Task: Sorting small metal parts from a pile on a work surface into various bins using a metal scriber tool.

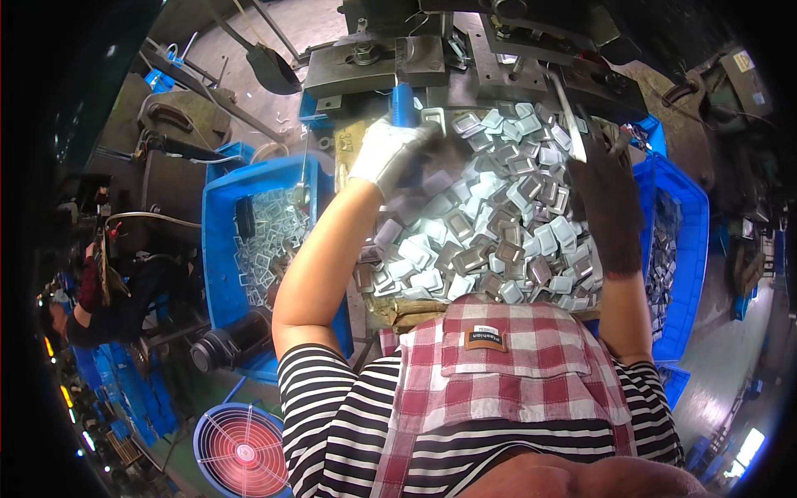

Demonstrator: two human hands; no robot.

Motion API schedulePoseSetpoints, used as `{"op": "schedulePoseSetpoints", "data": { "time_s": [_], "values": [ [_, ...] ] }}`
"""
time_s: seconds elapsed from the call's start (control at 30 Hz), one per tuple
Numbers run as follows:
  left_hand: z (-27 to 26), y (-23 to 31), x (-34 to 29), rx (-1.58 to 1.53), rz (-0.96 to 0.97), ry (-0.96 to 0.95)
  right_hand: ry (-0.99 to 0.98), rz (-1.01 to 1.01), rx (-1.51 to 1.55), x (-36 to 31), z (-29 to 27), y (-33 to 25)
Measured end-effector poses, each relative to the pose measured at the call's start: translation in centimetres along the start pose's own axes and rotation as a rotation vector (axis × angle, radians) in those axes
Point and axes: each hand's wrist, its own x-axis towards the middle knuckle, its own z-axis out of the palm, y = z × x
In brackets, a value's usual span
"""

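My left hand, in a white glove, is closed around the blue handle of a tool whose far end reaches the metal block of a press. Its fingers are partly blurred, and a dark patch shows beside them. My right hand, in a dark glove, is at the right edge of the work table, with the fingers around the near end of a long, thin, pale rod. Between the hands lies a heap of small rectangular pressed metal pieces, shallow and rimmed. One such piece lies near the left hand.
Press tooling with bolted steel blocks spans the far side. A blue crate of thin metal frames stands left, another blue crate with metal pieces right. A round fan is at lower left. Another person works far left.
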Motion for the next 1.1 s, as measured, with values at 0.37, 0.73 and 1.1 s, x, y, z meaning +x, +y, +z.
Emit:
{"op": "schedulePoseSetpoints", "data": {
  "time_s": [0.37, 0.73, 1.1],
  "values": [
    [0.9, -0.1, -0.2, -0.179, -0.067, -0.12, -0.305, 0.215, 0.243, -5.5, 2.7, -0.5],
    [0.4, -0.1, -1.1, -0.213, -0.064, -0.097, -0.342, 0.253, 0.234, -5.5, 3.2, -1.3],
    [-2.5, 2.6, 0.1, 0.832, 0.163, -0.236, -0.205, 0.209, 0.156, -4.3, 1.9, 1.6]
  ]
}}
